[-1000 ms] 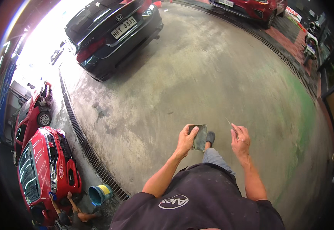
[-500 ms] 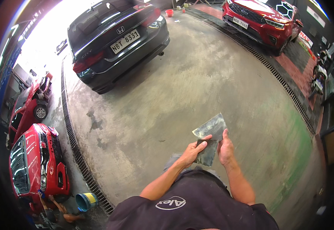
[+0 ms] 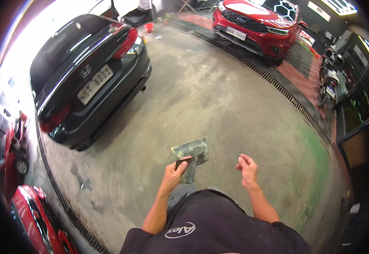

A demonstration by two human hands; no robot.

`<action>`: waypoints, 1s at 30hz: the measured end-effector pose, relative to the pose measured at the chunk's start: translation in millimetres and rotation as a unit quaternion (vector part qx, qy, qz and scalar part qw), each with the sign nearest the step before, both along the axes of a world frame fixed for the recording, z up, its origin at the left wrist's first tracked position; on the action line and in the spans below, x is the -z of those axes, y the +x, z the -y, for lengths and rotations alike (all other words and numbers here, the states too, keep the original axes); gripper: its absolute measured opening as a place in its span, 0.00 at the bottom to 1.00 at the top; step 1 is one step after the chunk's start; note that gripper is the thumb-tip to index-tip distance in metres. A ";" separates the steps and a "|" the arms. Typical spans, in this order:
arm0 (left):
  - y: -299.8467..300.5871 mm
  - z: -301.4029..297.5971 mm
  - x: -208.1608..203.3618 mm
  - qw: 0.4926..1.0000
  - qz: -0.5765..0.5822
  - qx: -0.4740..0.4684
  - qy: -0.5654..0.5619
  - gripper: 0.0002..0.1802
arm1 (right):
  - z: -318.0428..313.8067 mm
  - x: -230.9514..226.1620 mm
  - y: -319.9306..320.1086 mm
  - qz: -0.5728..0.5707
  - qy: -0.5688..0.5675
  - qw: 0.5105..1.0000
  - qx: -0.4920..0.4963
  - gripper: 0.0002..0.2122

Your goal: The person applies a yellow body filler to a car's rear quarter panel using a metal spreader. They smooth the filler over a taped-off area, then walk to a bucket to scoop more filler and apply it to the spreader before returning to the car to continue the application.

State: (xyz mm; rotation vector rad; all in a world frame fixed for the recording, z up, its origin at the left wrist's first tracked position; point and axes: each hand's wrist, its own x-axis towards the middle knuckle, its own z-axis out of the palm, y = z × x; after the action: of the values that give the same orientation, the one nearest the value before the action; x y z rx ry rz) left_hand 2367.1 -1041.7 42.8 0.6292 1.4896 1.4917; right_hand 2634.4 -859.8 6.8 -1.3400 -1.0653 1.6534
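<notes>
Two thin, smeared grey sheets (image 3: 190, 154) sit pinched together in our left hand (image 3: 174, 173), thumb on top, held out in front of our chest above the concrete floor (image 3: 218, 97). Our right hand (image 3: 248, 169) hangs just beside them, apart, its fingers (image 3: 243, 161) loosely curled and holding nothing. A black car (image 3: 87, 80) stands to the left, a red car (image 3: 256, 21) farther ahead past a floor drain grate (image 3: 273, 82).
</notes>
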 end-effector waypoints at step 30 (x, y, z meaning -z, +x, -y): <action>-319.1 -524.3 -5.9 0.975 0.125 -0.179 0.032 0.18 | -520.6 -168.7 -383.8 -0.135 0.256 0.941 -0.175 0.10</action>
State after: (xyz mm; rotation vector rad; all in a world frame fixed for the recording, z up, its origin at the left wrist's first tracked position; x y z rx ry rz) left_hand 2048.1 -517.4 48.6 0.2024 1.4116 1.8242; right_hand 2250.6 -339.2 175.4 -0.5915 -1.4920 1.5902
